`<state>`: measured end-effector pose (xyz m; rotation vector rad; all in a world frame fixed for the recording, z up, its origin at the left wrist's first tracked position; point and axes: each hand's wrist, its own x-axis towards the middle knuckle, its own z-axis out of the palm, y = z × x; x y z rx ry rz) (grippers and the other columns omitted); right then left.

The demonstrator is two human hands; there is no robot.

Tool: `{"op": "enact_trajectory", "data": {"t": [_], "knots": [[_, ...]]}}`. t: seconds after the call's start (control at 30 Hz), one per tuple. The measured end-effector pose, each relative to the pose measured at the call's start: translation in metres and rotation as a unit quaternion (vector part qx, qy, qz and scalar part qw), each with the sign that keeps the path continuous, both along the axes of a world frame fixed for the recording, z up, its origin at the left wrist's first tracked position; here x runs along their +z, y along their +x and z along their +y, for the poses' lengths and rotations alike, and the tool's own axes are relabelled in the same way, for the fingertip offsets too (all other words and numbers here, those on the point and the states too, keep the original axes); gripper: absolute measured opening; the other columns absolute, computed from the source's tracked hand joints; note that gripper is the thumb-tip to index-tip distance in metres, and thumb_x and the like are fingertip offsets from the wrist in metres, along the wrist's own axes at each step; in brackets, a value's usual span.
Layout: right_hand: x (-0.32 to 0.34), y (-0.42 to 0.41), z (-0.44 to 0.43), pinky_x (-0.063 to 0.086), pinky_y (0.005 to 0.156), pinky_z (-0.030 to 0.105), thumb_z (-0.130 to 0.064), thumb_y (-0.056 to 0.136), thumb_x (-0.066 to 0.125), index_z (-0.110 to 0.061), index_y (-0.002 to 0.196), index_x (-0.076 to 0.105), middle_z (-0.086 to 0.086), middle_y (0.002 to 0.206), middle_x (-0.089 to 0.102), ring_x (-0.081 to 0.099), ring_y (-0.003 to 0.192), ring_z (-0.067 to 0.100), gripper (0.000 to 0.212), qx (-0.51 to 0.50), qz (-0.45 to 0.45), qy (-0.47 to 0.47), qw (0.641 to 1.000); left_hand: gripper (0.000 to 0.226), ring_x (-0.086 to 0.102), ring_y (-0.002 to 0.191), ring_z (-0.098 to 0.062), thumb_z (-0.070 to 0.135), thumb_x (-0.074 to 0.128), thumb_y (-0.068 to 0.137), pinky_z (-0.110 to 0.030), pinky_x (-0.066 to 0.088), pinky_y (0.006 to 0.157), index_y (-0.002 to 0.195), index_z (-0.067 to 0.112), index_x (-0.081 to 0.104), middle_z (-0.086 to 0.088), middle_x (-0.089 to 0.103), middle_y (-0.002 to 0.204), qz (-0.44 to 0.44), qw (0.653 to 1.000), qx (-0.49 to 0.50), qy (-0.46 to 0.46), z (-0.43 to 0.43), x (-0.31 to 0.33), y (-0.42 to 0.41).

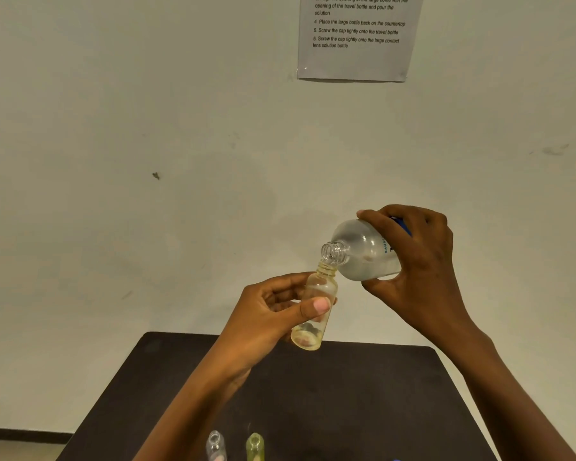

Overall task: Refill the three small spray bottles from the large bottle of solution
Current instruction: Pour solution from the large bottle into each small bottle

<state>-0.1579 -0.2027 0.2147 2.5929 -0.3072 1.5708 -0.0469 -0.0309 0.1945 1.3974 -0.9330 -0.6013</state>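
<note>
My left hand holds a small pale-yellow bottle with no cap, thumb across its front, tilted a little to the right above the table. My right hand grips the large clear bottle of solution, tipped nearly on its side. Its open threaded neck sits right over the small bottle's mouth. A little liquid lies in the small bottle's bottom. Two more small bottles without caps stand at the table's near edge: a clear one and a yellow-green one.
A dark table stands against a pale wall. An instruction sheet is taped high on the wall. A small blue object peeks in at the bottom edge.
</note>
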Motion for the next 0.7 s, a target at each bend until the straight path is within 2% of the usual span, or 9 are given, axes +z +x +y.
{"op": "enact_trajectory", "data": {"t": [0.1, 0.27, 0.4, 0.7], "knots": [[-0.0001, 0.0003, 0.0001, 0.034, 0.087, 0.037, -0.032, 0.060, 0.070, -0.029, 0.122, 0.044, -0.003, 0.116, 0.045, 0.036, 0.110, 0.023, 0.068, -0.001, 0.001, 0.001, 1.000, 0.044, 0.068, 0.095, -0.011, 0.037, 0.068, 0.060, -0.021, 0.057, 0.072, 0.104, 0.029, 0.066, 0.003, 0.073, 0.101, -0.005, 1.000, 0.002, 0.001, 0.0002, -0.0003, 0.0005], [-0.0001, 0.0005, 0.0001, 0.033, 0.088, 0.036, -0.031, 0.060, 0.070, -0.028, 0.122, 0.045, 0.000, 0.115, 0.049, 0.037, 0.111, 0.024, 0.068, -0.002, 0.003, 0.002, 1.000, 0.051, 0.068, 0.098, -0.016, 0.038, 0.069, 0.059, -0.034, 0.056, 0.083, 0.108, 0.025, 0.066, 0.000, 0.072, 0.104, 0.000, 1.000, 0.004, 0.002, 0.0007, -0.0010, 0.0012], [0.0014, -0.0004, 0.0003, 0.032, 0.087, 0.035, -0.031, 0.060, 0.070, -0.027, 0.121, 0.046, 0.005, 0.113, 0.054, 0.037, 0.110, 0.023, 0.066, -0.002, 0.001, 0.003, 1.000, 0.055, 0.067, 0.099, -0.016, 0.041, 0.070, 0.056, -0.036, 0.056, 0.084, 0.109, 0.025, 0.066, 0.000, 0.072, 0.105, -0.003, 1.000, 0.006, 0.003, -0.0004, -0.0009, 0.0014], [0.0005, -0.0003, -0.0016, 0.037, 0.086, 0.039, -0.031, 0.060, 0.070, -0.028, 0.122, 0.044, 0.000, 0.115, 0.048, 0.037, 0.110, 0.024, 0.068, 0.000, 0.000, 0.000, 1.000, 0.054, 0.067, 0.099, -0.014, 0.042, 0.069, 0.056, -0.030, 0.056, 0.083, 0.107, 0.026, 0.066, 0.001, 0.072, 0.105, -0.008, 1.000, 0.004, 0.007, -0.0018, -0.0003, 0.0009]]}}
